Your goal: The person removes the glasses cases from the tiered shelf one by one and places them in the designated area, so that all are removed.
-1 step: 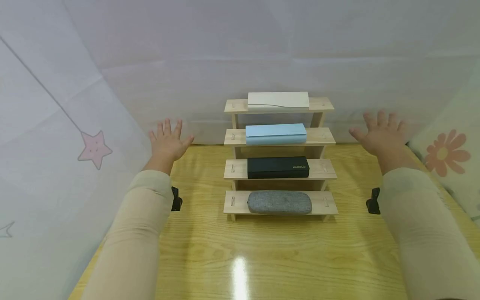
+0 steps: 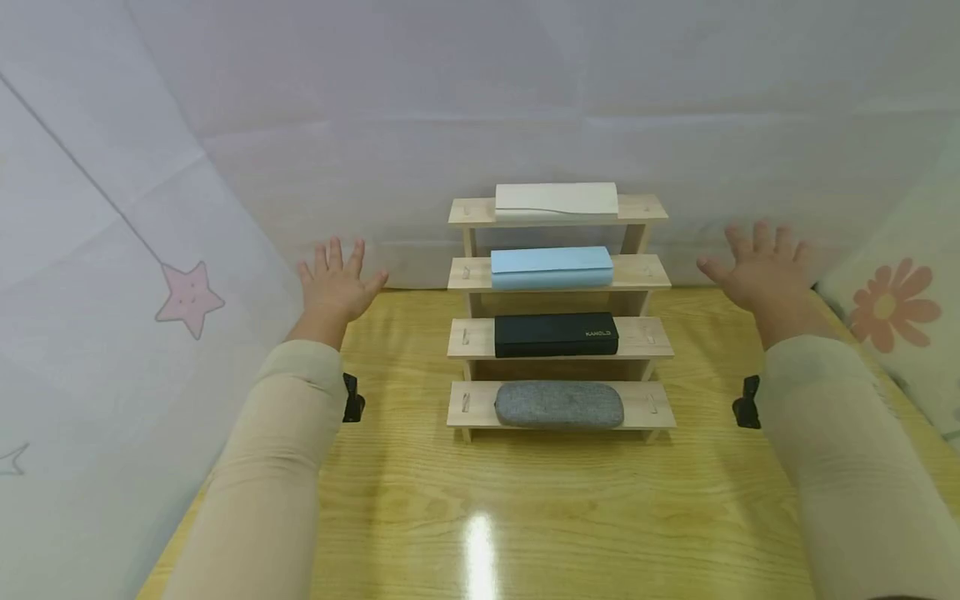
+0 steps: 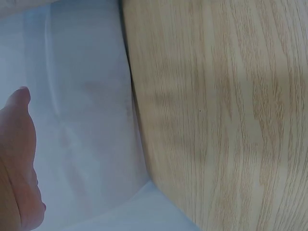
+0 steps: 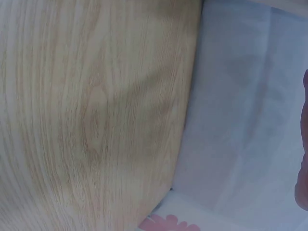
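Observation:
My left hand is held out to the left of a wooden stepped rack, fingers spread and holding nothing. On the rack's other side my right hand reaches out the same way, also bare of any object. Each tier carries one case. From the top these are a white case, a light blue case, a black case with small lettering, and a grey fabric case. Neither hand touches the rack. Only part of the left hand shows in its wrist view, and a sliver of the right hand in the other.
The rack stands on a wood-grain table against a pale cloth backdrop. Cloth also hangs at both sides, printed with a pink star and a flower. A black strap fitting sits at the left wrist, another black fitting at the right.

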{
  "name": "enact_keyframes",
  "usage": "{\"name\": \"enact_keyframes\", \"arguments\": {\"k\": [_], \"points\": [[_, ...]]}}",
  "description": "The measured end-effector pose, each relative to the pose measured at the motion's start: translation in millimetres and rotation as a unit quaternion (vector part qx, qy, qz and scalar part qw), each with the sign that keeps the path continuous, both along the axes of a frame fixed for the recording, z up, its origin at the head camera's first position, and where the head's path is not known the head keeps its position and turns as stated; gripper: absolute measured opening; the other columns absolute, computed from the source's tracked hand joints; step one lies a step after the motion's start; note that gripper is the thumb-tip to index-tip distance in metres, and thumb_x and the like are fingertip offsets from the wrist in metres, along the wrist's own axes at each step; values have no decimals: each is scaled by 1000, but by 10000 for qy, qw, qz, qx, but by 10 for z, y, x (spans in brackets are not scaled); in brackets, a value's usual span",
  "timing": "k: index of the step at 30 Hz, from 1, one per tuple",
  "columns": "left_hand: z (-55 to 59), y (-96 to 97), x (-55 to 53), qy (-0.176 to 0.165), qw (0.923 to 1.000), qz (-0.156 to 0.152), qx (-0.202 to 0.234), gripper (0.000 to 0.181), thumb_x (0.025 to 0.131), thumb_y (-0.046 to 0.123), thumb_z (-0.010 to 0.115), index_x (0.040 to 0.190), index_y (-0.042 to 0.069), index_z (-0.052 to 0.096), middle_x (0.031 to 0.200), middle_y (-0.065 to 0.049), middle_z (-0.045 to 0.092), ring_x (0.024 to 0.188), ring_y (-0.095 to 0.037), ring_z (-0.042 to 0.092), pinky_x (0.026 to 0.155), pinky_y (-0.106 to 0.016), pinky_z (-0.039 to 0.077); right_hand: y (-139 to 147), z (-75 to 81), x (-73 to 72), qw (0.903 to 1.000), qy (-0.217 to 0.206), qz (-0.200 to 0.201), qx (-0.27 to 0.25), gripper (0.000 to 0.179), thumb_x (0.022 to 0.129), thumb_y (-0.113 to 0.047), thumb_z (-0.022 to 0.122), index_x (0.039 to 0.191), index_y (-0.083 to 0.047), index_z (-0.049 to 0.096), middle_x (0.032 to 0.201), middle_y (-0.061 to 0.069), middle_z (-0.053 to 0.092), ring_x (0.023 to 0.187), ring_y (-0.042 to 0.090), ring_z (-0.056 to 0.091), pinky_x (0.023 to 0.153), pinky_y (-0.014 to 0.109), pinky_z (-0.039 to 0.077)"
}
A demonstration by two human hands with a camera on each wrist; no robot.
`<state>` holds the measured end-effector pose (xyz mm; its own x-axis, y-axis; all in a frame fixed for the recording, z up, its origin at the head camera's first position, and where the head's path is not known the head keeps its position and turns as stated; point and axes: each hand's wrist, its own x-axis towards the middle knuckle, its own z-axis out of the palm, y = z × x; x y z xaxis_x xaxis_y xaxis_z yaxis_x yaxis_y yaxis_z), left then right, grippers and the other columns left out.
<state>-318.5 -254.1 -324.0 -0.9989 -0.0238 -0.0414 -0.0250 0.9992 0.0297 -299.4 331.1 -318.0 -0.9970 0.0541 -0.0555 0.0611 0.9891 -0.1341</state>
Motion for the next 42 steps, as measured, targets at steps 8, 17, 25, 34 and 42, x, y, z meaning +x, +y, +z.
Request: {"name": "enact_keyframes", "arguments": {"k": [8, 17, 25, 34, 42], "points": [[-15, 50, -20, 25, 10000, -59, -14, 86, 93, 76, 7, 157, 23, -14, 161, -20, -21, 149, -43, -17, 116, -70, -7, 49, 47, 9, 9999, 102, 11, 97, 94, 91, -79, 11, 157, -15, -10, 156, 31, -20, 141, 56, -19, 110, 75, -14], [-100, 100, 115, 240, 9982, -546, 28, 82, 100, 64, 27, 159, 16, -2, 163, -24, -5, 149, -46, -3, 118, -70, 4, 50, 171, 47, 9972, 735, 61, -113, 92, 96, -72, 18, 157, -5, 4, 158, 36, -3, 144, 56, -7, 113, 74, -3], [-319, 152, 375, 247, 9892, -1134, 898, 83, 101, 51, 43, 158, 8, 1, 163, -26, 1, 149, -48, 6, 120, -64, 13, -111, 385, 60, 9940, 1022, 291, -243, 88, 99, -66, 17, 156, 1, 9, 158, 35, 6, 146, 52, 3, 119, 66, 5], [-548, 238, 749, -85, 9568, -1517, 2479, 85, 100, 48, 49, 158, 9, 0, 165, -17, 0, 152, -40, 4, 121, -61, 13, -360, 572, 48, 9816, 1187, 388, -1443, 81, 101, -60, 23, 157, -3, 5, 162, 28, 1, 148, 49, -2, 119, 66, 3], [-860, 360, 1119, -167, 9298, -1386, 3406, 81, 100, 49, 50, 159, 13, 6, 165, -14, 13, 148, -42, 20, 117, -63, 25, -565, 685, -14, 9659, 1431, 561, -2082, 75, 103, -53, 25, 157, -5, 7, 164, 21, 7, 150, 45, 3, 122, 61, 5]]}}
